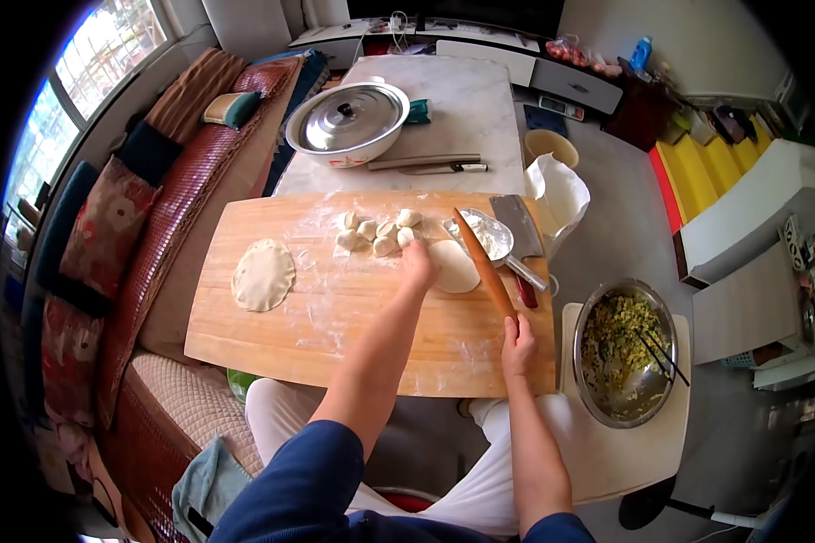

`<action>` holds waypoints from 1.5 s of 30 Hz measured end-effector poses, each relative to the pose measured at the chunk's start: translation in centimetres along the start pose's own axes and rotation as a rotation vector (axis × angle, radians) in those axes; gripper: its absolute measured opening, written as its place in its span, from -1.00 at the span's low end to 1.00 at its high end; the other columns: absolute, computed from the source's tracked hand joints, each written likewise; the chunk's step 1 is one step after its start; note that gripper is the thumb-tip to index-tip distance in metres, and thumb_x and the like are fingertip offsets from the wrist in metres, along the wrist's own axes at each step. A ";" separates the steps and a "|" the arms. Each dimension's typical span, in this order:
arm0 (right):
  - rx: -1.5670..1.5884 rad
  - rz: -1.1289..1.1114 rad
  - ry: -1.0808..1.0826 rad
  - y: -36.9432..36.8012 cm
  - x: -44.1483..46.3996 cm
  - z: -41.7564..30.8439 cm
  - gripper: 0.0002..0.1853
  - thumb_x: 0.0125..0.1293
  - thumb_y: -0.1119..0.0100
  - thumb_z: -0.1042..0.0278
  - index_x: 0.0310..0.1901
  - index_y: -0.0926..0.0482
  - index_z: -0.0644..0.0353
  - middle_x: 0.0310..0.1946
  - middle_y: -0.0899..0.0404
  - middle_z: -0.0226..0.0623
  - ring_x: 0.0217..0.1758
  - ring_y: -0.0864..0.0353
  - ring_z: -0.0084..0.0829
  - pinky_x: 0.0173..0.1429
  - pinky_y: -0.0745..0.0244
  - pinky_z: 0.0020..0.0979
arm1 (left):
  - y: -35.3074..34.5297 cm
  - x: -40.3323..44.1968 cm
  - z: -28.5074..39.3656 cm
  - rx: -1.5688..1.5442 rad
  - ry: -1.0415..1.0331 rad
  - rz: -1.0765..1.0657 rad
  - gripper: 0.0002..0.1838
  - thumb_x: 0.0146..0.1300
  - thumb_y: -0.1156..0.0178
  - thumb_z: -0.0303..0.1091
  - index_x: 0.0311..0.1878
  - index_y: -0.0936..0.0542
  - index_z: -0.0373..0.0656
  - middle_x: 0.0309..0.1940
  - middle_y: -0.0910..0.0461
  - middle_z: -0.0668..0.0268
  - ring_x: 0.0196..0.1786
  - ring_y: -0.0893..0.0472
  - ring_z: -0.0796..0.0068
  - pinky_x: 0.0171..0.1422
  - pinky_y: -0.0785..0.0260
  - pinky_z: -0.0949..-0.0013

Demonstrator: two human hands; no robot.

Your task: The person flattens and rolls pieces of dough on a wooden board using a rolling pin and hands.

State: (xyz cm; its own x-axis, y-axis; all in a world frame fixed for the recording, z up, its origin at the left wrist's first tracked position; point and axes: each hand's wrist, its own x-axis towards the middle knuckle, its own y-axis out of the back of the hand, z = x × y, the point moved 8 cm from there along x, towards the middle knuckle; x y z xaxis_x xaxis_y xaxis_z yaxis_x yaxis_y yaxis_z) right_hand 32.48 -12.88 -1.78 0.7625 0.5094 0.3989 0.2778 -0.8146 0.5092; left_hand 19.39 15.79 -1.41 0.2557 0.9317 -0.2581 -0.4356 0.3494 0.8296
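My right hand [519, 346] is wrapped round the lower end of a wooden rolling pin [484, 263], which slants up and away to the left. My left hand [417, 265] reaches to the near right of a cluster of dough balls [367, 230], its fingers closed at one dough ball [406, 236]; the fingertips are partly hidden. Just right of that hand lies a rolled dough round [456, 267], partly beneath the pin. A larger flat dough piece with a crimped edge [263, 275] rests on the left of the floured wooden board [335, 353].
A metal scoop of flour [491, 237] and a cleaver [516, 222] lie at the board's right. Beyond it stand a lidded pot [348, 122] and a knife [453, 168]. A steel bowl of chopped filling [625, 348] with chopsticks sits right.
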 end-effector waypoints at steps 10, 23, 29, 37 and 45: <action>-0.022 0.005 0.000 0.2 0.0 -0.7 -0.65 0.48 -0.17 0.13 0.04 -0.62 0.27 -0.18 -0.69 -0.03 -0.14 -0.67 0.06 -0.08 -0.55 -0.11 | -2.2 -4.2 -4.1 -0.539 -0.122 0.000 -0.77 -0.09 -0.39 -0.42 -0.33 -0.61 -0.24 -0.45 -0.64 0.16 -0.29 -0.70 0.29 -0.20 -0.57 0.23; 0.014 -0.060 -0.079 -0.5 0.0 0.1 -0.54 0.50 -0.13 0.02 0.08 -0.61 0.32 -0.13 -0.70 0.04 -0.07 -0.69 0.05 -0.02 -0.57 -0.11 | 3.3 -12.6 -11.1 0.322 -0.399 0.259 -0.24 0.31 -0.18 0.11 0.53 -0.28 0.11 0.61 -0.09 0.23 0.65 0.00 0.05 0.67 0.17 -0.10; -0.081 -0.086 -0.003 -0.8 0.1 -0.5 -0.59 0.45 -0.19 0.06 0.09 -0.63 0.25 -0.14 -0.72 0.02 -0.11 -0.71 0.04 -0.05 -0.58 -0.10 | -0.4 -15.7 -6.0 0.327 -0.758 -0.019 -0.18 0.32 -0.15 0.21 0.57 -0.21 0.10 0.63 -0.05 0.25 0.66 0.04 0.03 0.70 0.24 -0.12; -0.023 -0.629 0.500 -0.6 -3.5 -6.1 -0.64 0.20 -0.41 0.11 0.00 -0.70 0.03 -0.18 -0.69 -0.29 -0.05 -0.63 -0.18 0.07 -0.48 -0.18 | 6.7 -19.7 -13.4 0.212 -0.660 0.148 -0.13 0.28 -0.28 0.03 0.58 -0.17 -0.01 0.62 -0.07 0.27 0.66 0.03 0.02 0.68 0.20 -0.14; -0.320 -0.619 0.465 -7.6 1.2 -9.7 -0.61 0.24 -0.37 0.15 0.13 -0.65 -0.22 0.13 -0.58 -0.41 0.27 -0.44 -0.23 0.33 -0.26 -0.07 | 6.1 -11.2 -13.9 0.213 -0.521 0.244 -0.09 0.30 -0.22 0.16 0.55 -0.18 -0.19 0.59 -0.13 0.18 0.62 -0.08 0.01 0.64 0.05 -0.10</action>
State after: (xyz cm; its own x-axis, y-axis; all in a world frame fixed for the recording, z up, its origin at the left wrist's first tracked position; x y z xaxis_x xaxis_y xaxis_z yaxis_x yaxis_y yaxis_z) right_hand 25.62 -3.37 2.28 0.1888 0.9584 0.2140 0.3345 -0.2676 0.9036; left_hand 1.83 8.83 -0.37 0.5822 0.7922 0.1829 -0.3664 0.0549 0.9288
